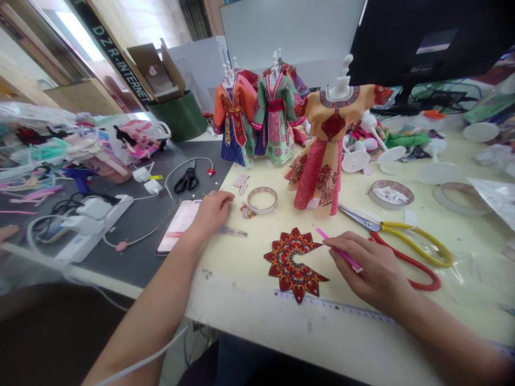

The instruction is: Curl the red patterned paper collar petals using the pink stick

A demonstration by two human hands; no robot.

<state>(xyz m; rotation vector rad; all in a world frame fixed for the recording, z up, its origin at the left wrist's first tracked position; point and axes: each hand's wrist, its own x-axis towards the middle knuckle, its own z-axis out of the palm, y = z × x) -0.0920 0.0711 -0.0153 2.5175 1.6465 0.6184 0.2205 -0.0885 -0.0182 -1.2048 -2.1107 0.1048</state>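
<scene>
My right hand (370,265) is closed round a slim pink pencil (349,259), its tip pointing up and left over the table. Just left of that hand lies a red, flower-edged patterned collar piece (286,258) with a wedge-shaped gap on its right. A clear ruler (338,307) runs below the piece and partly under it. My left hand (212,212) rests palm down by the phone (177,228), fingers loosely bent, with nothing visible in them. A narrow strip (234,231) lies near its wrist. Scissors with yellow and red handles (418,241) lie beyond my right hand.
Small dressed mannequins (277,115) stand at the back, the yellow-topped one (332,139) nearest. Tape rolls (262,200) lie about. Black scissors (186,180), a power strip (94,228) and cables occupy the grey left side. A monitor (434,43) stands behind.
</scene>
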